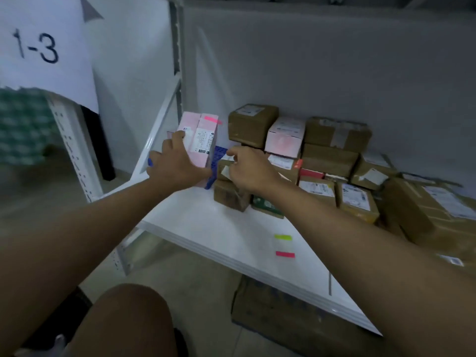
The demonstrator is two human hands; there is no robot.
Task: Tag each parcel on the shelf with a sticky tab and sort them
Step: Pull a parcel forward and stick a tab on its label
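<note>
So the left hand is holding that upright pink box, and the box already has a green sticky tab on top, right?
Not quite. In the head view the left hand does hold the upright pink box, but the sticky tab on top of it is pink, not green. The green tab lies loose on the white shelf in front.

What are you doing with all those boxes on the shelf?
A person is sorting parcels on a white shelf. The left hand holds a pink box upright at the left end; a pink sticky tab is already on its top. The right hand reaches to a brown parcel in the stack beside it. Two spare tabs, a yellow one and a pink one, lie near the shelf's front edge.
</note>
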